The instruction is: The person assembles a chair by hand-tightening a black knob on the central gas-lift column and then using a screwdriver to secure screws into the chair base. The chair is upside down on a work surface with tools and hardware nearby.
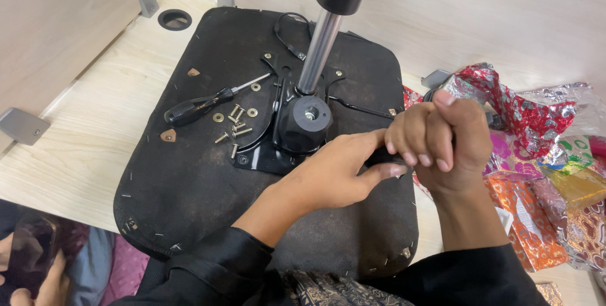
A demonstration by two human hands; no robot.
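Note:
An upturned black chair seat [189, 173] lies on a pale wooden desk [82, 135]. A black metal mechanism plate [297, 123] with a chrome gas-lift column [319, 50] stands at its centre. My right hand [442, 139] is closed in a fist around a black lever handle at the plate's right side. My left hand [344, 170] pinches the same black handle [379, 158] from below, thumb and fingers on it. A black-handled screwdriver [202, 105] and several loose screws and washers [237, 123] lie on the seat to the left of the plate.
Crumpled shiny wrapping foil in red, orange and gold [543, 154] is piled at the right. Metal brackets [22, 126] join the desk to wooden side panels. A cable hole [175, 19] sits at the back left. Another person's hand holding a phone [31, 262] shows at bottom left.

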